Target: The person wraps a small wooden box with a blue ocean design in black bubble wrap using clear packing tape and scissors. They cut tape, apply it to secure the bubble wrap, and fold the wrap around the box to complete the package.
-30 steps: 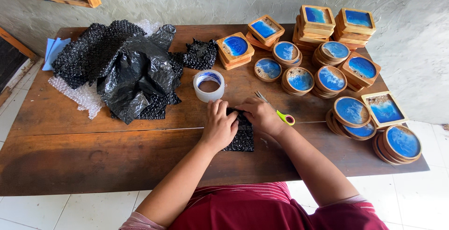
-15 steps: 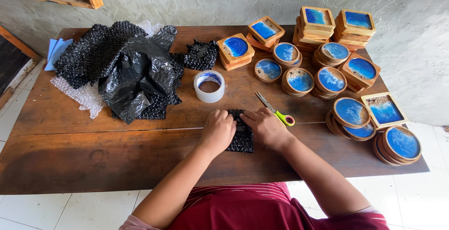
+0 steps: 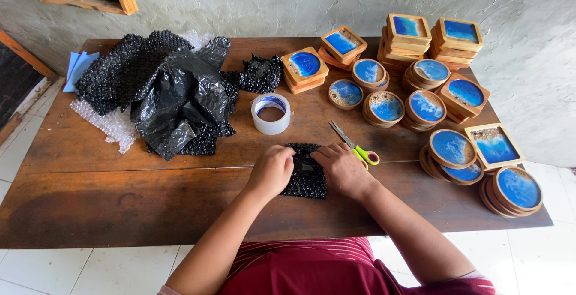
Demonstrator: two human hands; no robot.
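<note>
Scissors nudged rightward, blades up-left.

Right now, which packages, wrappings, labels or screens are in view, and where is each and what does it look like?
Wrapped bundle: table front, between left hand and right hand; flat, black bubble wrap.
Black wrap pile: left on the table; crumpled, with a black plastic bag.
Clear bubble wrap: under the pile's left edge.
Tape roll: centre; a white ring.
No labels or screens.
</note>
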